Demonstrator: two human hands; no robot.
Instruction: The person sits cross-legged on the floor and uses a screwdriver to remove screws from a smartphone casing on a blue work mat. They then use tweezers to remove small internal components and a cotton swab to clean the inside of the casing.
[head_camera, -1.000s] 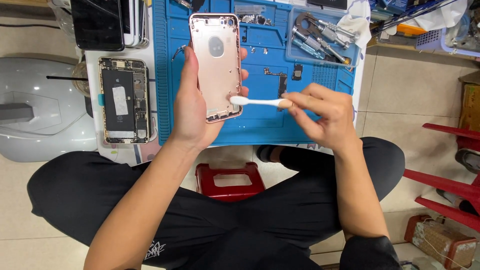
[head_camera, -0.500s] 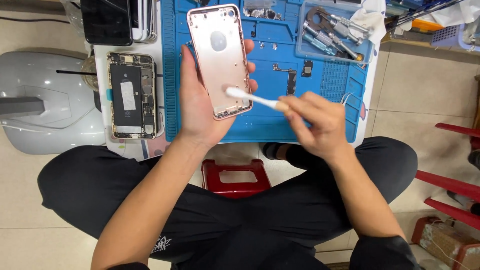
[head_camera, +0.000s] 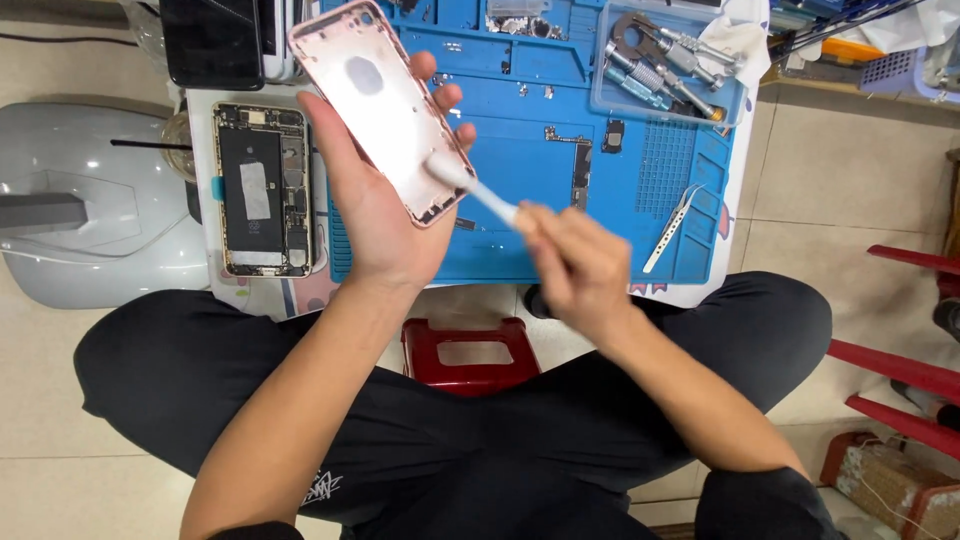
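My left hand (head_camera: 385, 215) grips a pink, empty phone housing (head_camera: 385, 110), tilted with its inside facing me, above the blue work mat (head_camera: 520, 150). My right hand (head_camera: 580, 265), blurred with motion, holds a white brush (head_camera: 470, 185) whose head rests on the lower right part of the housing. A bare circuit board (head_camera: 582, 170) lies on the mat just beyond the brush.
An opened phone with exposed battery (head_camera: 262, 190) lies left of the mat, with dark phones (head_camera: 212, 40) behind it. A clear tray of metal tools (head_camera: 665, 60) sits at the mat's far right, tweezers (head_camera: 672, 228) near its right edge. A red stool (head_camera: 470, 355) stands between my knees.
The housing has tilted to the left in my left hand. My right hand has swept the brush up and left along the housing's lower edge.
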